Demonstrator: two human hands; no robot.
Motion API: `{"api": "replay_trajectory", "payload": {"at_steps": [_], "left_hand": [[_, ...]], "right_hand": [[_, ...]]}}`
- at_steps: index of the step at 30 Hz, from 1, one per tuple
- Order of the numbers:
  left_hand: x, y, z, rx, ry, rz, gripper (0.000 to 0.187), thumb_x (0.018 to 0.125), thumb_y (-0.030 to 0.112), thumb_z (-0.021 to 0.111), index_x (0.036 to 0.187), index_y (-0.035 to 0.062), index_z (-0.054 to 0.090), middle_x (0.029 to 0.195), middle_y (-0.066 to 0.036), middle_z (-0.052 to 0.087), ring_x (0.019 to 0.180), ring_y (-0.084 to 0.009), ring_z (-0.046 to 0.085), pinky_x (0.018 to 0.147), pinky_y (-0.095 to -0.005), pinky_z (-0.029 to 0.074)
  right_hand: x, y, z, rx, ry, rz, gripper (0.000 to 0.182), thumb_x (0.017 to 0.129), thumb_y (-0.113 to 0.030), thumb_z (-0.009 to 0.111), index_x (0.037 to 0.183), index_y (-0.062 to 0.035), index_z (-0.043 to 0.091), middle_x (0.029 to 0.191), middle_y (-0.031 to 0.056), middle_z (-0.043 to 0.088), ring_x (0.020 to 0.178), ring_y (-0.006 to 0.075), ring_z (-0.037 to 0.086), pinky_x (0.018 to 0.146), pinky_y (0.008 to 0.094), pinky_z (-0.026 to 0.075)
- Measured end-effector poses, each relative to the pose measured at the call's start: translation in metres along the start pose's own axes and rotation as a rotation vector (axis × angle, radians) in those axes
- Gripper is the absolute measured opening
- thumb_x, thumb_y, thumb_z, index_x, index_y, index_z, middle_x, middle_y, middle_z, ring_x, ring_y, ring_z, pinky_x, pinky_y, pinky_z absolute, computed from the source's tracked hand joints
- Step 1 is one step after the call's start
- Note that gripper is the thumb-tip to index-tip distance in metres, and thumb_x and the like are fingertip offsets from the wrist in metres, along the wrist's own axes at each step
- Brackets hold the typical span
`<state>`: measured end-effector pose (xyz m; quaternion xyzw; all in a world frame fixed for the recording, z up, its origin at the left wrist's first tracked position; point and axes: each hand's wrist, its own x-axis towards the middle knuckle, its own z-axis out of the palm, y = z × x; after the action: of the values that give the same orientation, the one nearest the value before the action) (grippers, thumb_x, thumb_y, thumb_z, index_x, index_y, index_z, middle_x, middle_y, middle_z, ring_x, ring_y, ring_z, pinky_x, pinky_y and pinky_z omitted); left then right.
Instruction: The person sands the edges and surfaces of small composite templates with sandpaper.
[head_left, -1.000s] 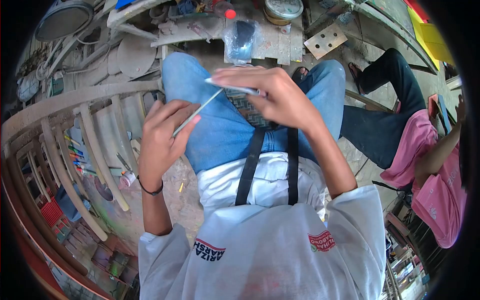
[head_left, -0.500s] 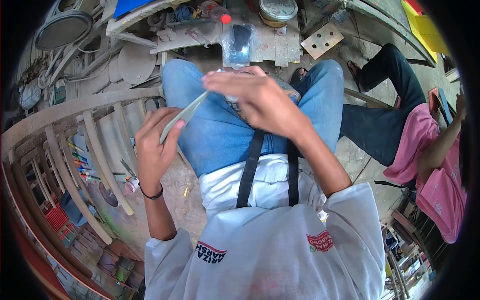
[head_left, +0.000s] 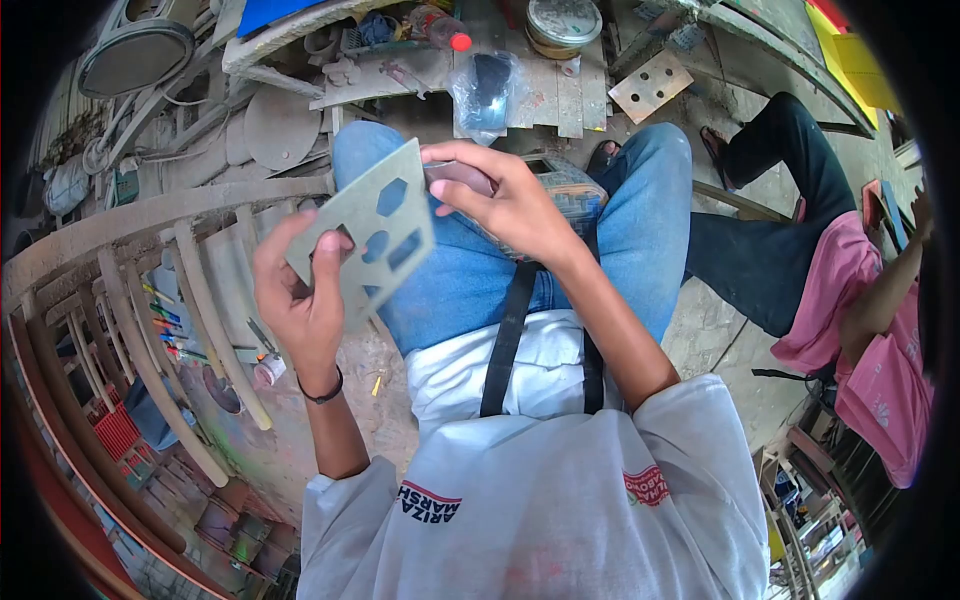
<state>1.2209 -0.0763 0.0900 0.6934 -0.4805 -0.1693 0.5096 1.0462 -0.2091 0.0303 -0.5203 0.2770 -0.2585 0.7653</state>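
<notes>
Grey-green, flat and pierced by cut-out shapes, one of them six-sided, the plate (head_left: pixel 362 205) is held up tilted above the jeans (head_left: pixel 420 290), toward 10 to 11 o'clock from the middle of the view. At its 8 o'clock side the left grip (head_left: pixel 308 275) is closed on it, thumb on the near face beside a dark opening, other fingers partly hidden. At 2 to 3 o'clock of the plate, the right grip (head_left: pixel 500 195) pinches a brown piece (head_left: pixel 460 178) between thumb and fingers, close to the plate's edge; whether the piece touches it, I cannot tell.

Farther out, a slatted wooden frame (head_left: pixel 145 228) curves round at 9 o'clock. At 3 o'clock sits another person in a pink shirt (head_left: pixel 830 285). Toward 12 o'clock, past the knees, the wooden tabletop (head_left: pixel 545 95) carries a dark object in clear plastic (head_left: pixel 490 85). A lidded tub (head_left: pixel 563 25) stands at 1 o'clock, a holed board (head_left: pixel 652 86) beyond it clockwise, and a red-capped bottle (head_left: pixel 437 26) lies nearer 12.
</notes>
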Motion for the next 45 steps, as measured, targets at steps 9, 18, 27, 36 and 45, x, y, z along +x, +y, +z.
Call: {"api": "replay_trajectory", "payload": {"at_steps": [9, 18, 27, 36, 45], "left_hand": [[0.009, 0.006, -0.011, 0.066, -0.080, -0.011, 0.016, 0.093, -0.001, 0.063, 0.108, -0.0049, 0.063, 0.100, -0.012, 0.070, 0.088, -0.0142, 0.065, 0.076, -0.0255, 0.051], [0.033, 0.018, -0.015, 0.151, -0.321, 0.006, 0.009, 0.089, 0.002, 0.065, 0.089, -0.0057, 0.063, 0.088, -0.012, 0.069, 0.076, -0.0152, 0.060, 0.071, -0.0273, 0.048], [0.035, 0.027, -0.007, 0.196, -0.454, -0.096, 0.024, 0.099, 0.018, 0.051, 0.102, -0.0041, 0.062, 0.086, -0.015, 0.064, 0.077, -0.0201, 0.059, 0.074, -0.0313, 0.048], [0.018, 0.012, -0.002, 0.115, -0.261, -0.061, 0.024, 0.099, 0.010, 0.049, 0.117, -0.0030, 0.058, 0.101, -0.018, 0.068, 0.090, -0.0251, 0.066, 0.082, -0.0360, 0.049], [0.013, 0.009, -0.005, 0.215, -0.255, -0.112, 0.030, 0.098, 0.004, 0.047, 0.123, -0.0046, 0.059, 0.099, -0.022, 0.069, 0.083, -0.0248, 0.068, 0.074, -0.0342, 0.051]], "right_hand": [[0.005, -0.025, 0.002, -0.307, 0.079, -0.356, 0.018, 0.091, -0.003, 0.065, 0.107, 0.0019, 0.069, 0.119, 0.0111, 0.068, 0.102, 0.0166, 0.066, 0.090, 0.0299, 0.055], [0.008, -0.038, 0.014, -0.574, -0.015, -0.562, 0.019, 0.086, -0.002, 0.064, 0.103, -0.0006, 0.070, 0.114, 0.0127, 0.069, 0.098, 0.0278, 0.068, 0.084, 0.0353, 0.055], [0.008, -0.043, 0.033, -0.632, 0.008, -0.607, 0.028, 0.079, 0.002, 0.064, 0.106, -0.0030, 0.069, 0.112, 0.0125, 0.067, 0.105, 0.0314, 0.065, 0.089, 0.0389, 0.052], [-0.003, -0.017, 0.048, -0.525, 0.131, -0.684, 0.054, 0.073, 0.010, 0.058, 0.126, -0.0025, 0.064, 0.126, 0.0138, 0.064, 0.122, 0.0317, 0.059, 0.097, 0.0403, 0.049], [0.000, 0.007, 0.067, -0.526, 0.133, -0.808, 0.050, 0.071, 0.014, 0.055, 0.119, 0.0050, 0.065, 0.128, 0.0199, 0.063, 0.126, 0.0350, 0.057, 0.094, 0.0370, 0.048]]}}
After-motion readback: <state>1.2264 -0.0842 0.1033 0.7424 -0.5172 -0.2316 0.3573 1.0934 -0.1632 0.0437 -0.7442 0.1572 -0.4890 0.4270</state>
